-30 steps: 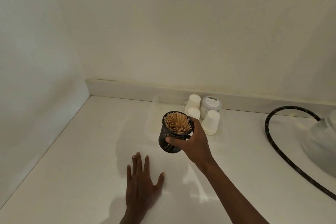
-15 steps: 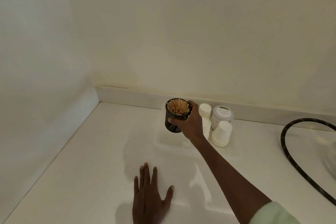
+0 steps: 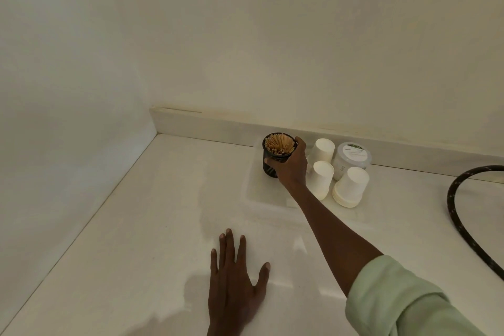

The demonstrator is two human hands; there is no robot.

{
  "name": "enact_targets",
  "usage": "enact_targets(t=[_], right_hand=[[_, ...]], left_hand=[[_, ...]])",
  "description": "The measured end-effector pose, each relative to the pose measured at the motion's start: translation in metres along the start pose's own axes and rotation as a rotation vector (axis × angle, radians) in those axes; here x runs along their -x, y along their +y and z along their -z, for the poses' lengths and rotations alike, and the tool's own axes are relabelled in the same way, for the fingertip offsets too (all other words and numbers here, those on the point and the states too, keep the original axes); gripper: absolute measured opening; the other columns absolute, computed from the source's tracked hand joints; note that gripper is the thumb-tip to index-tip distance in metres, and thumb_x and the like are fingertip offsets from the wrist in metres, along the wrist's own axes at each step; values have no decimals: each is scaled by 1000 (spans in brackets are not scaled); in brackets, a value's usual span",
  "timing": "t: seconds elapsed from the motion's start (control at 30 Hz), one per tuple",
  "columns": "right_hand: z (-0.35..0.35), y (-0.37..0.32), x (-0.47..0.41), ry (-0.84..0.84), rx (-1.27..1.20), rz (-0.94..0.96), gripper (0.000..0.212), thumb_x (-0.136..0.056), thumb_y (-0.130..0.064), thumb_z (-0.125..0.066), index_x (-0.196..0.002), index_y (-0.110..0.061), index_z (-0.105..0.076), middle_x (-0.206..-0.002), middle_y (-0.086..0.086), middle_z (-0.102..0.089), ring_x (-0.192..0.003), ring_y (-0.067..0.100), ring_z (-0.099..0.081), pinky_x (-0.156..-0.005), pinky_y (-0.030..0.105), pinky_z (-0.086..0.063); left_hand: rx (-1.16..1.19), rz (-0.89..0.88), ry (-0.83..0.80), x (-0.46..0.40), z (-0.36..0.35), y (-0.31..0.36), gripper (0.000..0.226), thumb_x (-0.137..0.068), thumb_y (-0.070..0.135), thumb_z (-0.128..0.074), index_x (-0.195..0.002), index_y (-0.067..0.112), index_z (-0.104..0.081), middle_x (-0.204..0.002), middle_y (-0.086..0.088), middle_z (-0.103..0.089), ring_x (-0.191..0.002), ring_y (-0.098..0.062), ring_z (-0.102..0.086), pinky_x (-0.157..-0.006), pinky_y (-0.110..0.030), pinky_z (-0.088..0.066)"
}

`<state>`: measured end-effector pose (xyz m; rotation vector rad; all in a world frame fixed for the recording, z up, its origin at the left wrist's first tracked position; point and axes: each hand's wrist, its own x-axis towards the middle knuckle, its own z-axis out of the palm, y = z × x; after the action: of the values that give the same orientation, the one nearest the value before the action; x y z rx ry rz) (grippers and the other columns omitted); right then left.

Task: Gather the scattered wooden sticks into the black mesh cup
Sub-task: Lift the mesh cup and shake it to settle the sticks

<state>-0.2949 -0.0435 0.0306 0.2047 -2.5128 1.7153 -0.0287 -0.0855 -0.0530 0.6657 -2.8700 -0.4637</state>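
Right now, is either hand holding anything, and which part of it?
The right hand grips the black mesh cup of wooden sticks around its side wall. The left hand rests flat, holding nothing.

Dim, perhaps shadowed cream walls above white counter.

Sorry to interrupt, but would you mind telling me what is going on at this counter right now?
A person's right hand grips a black mesh cup packed with thin wooden sticks, holding it near the back of the white counter, beside three upturned white paper cups and a round lidded tub. The left hand rests flat on the counter, fingers spread. No loose sticks show on the surface. A black hose curves at the right.
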Motion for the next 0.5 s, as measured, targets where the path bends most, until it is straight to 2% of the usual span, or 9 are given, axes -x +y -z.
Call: enact_targets(t=[0.23,0.37,0.5], right_hand=[[-7,14,-8,24,15,-32,105,-63,-22,-90,-146,-11,-26,-139,9,-49,-126,27,-50,-104,37,-46],[-10,18,-10,36,0,-50,105,-62,-25,-90,-145,-11,-27,-137,8,-50,-125,26,-51,-95,24,-41],[-13,19,-15,44,1,-46,103,-61,-25,-91,-143,-10,-30,-135,8,-51,-123,25,-52,-94,24,-42]], left_hand=[[12,3,8,2,3,1,88,-85,78,-17,-155,24,-18,-163,0,8,-149,-13,14,-122,-37,2],[-4,9,-4,1,3,1,89,-84,80,-15,-155,26,-15,-163,1,10,-149,-12,16,-122,-37,6],[-7,13,-6,0,1,1,90,-84,81,-16,-155,25,-16,-163,1,8,-149,-13,14,-122,-39,2]])
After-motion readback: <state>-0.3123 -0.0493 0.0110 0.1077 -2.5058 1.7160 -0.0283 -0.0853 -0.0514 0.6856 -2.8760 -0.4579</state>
